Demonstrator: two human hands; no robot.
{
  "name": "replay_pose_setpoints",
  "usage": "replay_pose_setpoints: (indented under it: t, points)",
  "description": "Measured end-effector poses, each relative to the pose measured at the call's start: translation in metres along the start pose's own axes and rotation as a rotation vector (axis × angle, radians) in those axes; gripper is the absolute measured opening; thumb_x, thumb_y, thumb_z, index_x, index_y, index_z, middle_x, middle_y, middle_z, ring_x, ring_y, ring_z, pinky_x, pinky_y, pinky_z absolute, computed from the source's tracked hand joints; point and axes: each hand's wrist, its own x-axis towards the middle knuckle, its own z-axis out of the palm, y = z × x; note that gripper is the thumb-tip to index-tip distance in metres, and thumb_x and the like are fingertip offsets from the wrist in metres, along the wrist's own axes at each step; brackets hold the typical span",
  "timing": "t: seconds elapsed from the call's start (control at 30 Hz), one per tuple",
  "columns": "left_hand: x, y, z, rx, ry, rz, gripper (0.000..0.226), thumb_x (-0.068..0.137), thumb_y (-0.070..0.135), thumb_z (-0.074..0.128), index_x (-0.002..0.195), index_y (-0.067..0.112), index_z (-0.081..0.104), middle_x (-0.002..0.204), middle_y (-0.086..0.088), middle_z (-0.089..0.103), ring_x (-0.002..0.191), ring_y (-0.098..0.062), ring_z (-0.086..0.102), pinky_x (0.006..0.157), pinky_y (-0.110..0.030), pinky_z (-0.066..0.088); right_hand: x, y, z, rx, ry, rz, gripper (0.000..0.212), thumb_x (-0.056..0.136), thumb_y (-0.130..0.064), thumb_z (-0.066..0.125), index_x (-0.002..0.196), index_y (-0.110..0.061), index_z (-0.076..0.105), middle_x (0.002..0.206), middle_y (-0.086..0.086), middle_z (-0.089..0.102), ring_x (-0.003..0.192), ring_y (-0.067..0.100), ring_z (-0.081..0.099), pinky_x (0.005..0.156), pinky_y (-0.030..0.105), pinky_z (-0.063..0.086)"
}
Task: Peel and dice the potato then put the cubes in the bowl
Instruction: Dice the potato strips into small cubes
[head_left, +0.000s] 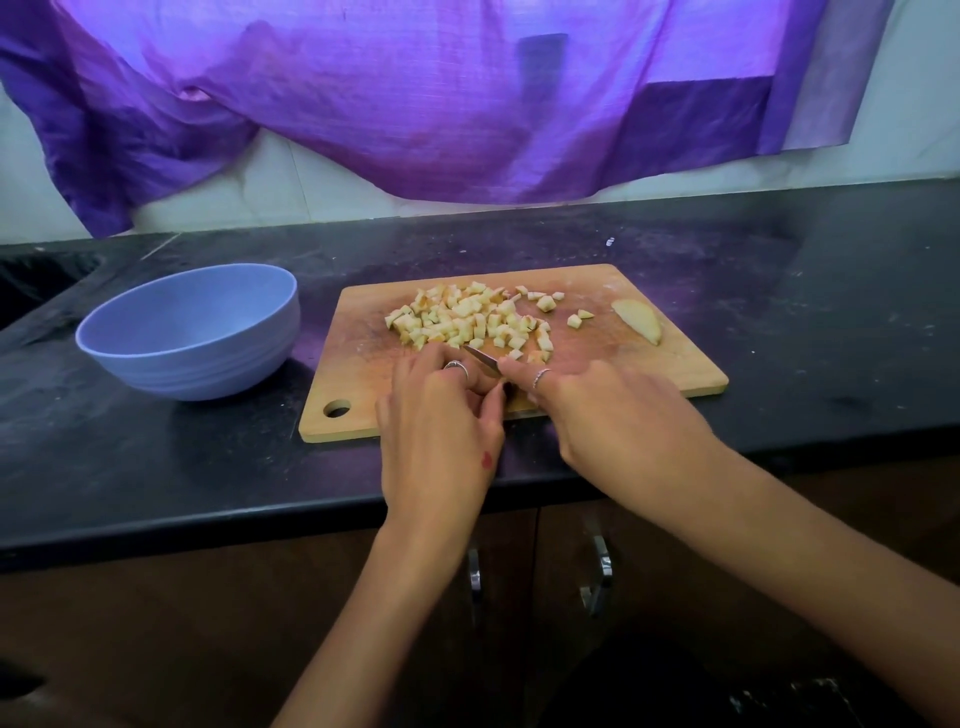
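Single head-worn view, forward and down, close over the counter.

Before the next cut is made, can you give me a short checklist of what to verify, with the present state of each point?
1. Light wooden cutting board lies flat on the black stone counter: ok.
2. Small metal knife blade is visible between the hands and points toward the pile: ok.
3. Left hand fingers are away from the edge: cannot tell, both hands meet at the blade.
4. Right hand holds the handle firmly: cannot tell, the handle is hidden.
5. Pale blue round bowl stands left of the board, empty: ok.
6. All potato is diced: not ok, one uncut pale potato wedge lies beside the pile of small potato cubes.
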Motion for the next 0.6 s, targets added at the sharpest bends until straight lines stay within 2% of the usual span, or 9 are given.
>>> replay_pose_setpoints:
  t: [0.1, 0.2, 0.3, 0.33, 0.4, 0.5, 0.6]
  points:
    - [0.0, 0.001, 0.0, 0.008, -0.004, 0.003, 0.011, 0.088, 0.027, 0.066, 0.083, 0.019, 0.071, 0.095, 0.014, 0.043, 0.099, -0.009, 0.04, 0.083, -0.028, 0.032, -0.006, 0.012, -0.004, 0.099, -0.028, 0.068, 0.051, 0.101, -0.032, 0.039, 0.144, -0.053, 0.021, 0.114, 0.004, 0.057, 0.101, 0.026, 0.056, 0.068, 0.032, 0.039]
    - [-0.001, -0.003, 0.0, -0.025, -0.009, 0.011, 0.016, 0.088, 0.027, 0.065, 0.084, 0.014, 0.072, 0.099, 0.011, 0.047, 0.098, -0.007, 0.038, 0.088, -0.03, 0.037, -0.014, 0.024, -0.005, 0.198, 0.05, 0.09, 0.042, 0.101, -0.037, 0.032, 0.14, -0.051, 0.033, 0.106, 0.004, 0.061, 0.097, 0.028, 0.057, 0.076, 0.039, 0.048]
    - [-0.001, -0.006, -0.005, -0.056, 0.024, 0.031, 0.014, 0.088, 0.02, 0.067, 0.097, 0.012, 0.073, 0.102, 0.007, 0.054, 0.099, -0.006, 0.039, 0.083, -0.012, 0.03, -0.02, 0.026, -0.008, 0.331, 0.095, 0.065, 0.031, 0.099, -0.034, 0.039, 0.126, -0.037, 0.054, 0.083, 0.002, 0.058, 0.08, 0.026, 0.056, 0.071, 0.043, 0.049]
    - [-0.002, -0.006, -0.007, -0.06, 0.026, 0.044, 0.014, 0.087, 0.017, 0.067, 0.099, 0.013, 0.073, 0.101, 0.008, 0.055, 0.1, -0.007, 0.042, 0.082, -0.01, 0.029, -0.021, 0.025, -0.009, 0.335, 0.091, 0.053, 0.027, 0.099, -0.034, 0.04, 0.12, -0.032, 0.057, 0.081, 0.001, 0.056, 0.077, 0.025, 0.055, 0.069, 0.042, 0.048]
    - [-0.005, -0.005, -0.008, -0.075, 0.016, 0.07, 0.014, 0.086, 0.013, 0.067, 0.098, 0.014, 0.074, 0.099, 0.009, 0.056, 0.1, -0.007, 0.044, 0.082, -0.01, 0.032, -0.024, 0.022, -0.009, 0.31, 0.063, 0.033, 0.027, 0.099, -0.035, 0.039, 0.12, -0.032, 0.056, 0.081, 0.0, 0.056, 0.074, 0.022, 0.053, 0.065, 0.037, 0.044]
    - [-0.011, -0.008, -0.006, -0.052, 0.03, 0.124, 0.012, 0.085, 0.011, 0.068, 0.096, 0.011, 0.074, 0.096, 0.01, 0.057, 0.098, -0.002, 0.037, 0.086, -0.004, 0.028, -0.025, 0.021, -0.006, 0.307, 0.031, 0.037, 0.022, 0.099, -0.034, 0.04, 0.117, -0.032, 0.054, 0.07, -0.009, 0.045, 0.063, 0.013, 0.043, 0.055, 0.03, 0.032]
    - [-0.016, -0.01, -0.005, -0.028, -0.003, 0.151, 0.018, 0.087, 0.018, 0.064, 0.101, 0.011, 0.074, 0.103, 0.005, 0.062, 0.102, -0.004, 0.04, 0.09, -0.016, 0.032, -0.022, 0.021, -0.001, 0.374, 0.035, 0.034, 0.009, 0.099, -0.032, 0.043, 0.103, -0.033, 0.05, 0.067, -0.011, 0.042, 0.062, 0.012, 0.042, 0.052, 0.027, 0.029]
